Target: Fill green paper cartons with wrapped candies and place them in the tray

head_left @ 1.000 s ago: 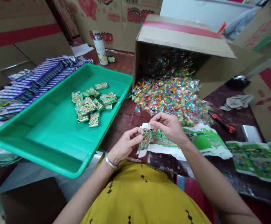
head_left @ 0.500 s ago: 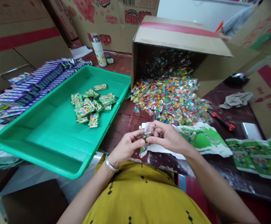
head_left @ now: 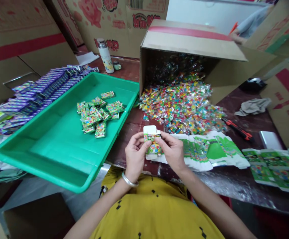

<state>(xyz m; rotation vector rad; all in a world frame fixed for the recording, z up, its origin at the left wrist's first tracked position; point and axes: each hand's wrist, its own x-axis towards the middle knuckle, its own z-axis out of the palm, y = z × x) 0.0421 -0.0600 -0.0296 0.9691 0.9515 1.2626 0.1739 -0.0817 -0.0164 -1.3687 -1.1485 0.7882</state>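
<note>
Both my hands hold one small green printed carton [head_left: 152, 143] upright just above the table's near edge, its white top flap standing open. My left hand [head_left: 134, 156], with a silver bangle at the wrist, pinches the carton's left side. On the right side my right hand [head_left: 171, 153] grips it with curled fingers. Flat unfolded green cartons [head_left: 209, 151] lie in a row just behind my hands. A heap of colourful wrapped sweets [head_left: 184, 103] spills out of a tipped cardboard box [head_left: 191, 39] beyond them.
A green plastic tray [head_left: 42, 146] at the left holds several filled green cartons [head_left: 97, 114]. Purple packs [head_left: 40, 89] lie stacked beyond it. An orange utility knife [head_left: 237, 129], a grey rag [head_left: 252, 106], a flask [head_left: 105, 55] and more flat cartons [head_left: 276, 167] sit around. Another person's hand [head_left: 237, 38] shows at far right.
The flat carton my hands were folding has been squared up into a small upright box, held closer to my body. My head has shifted slightly.
</note>
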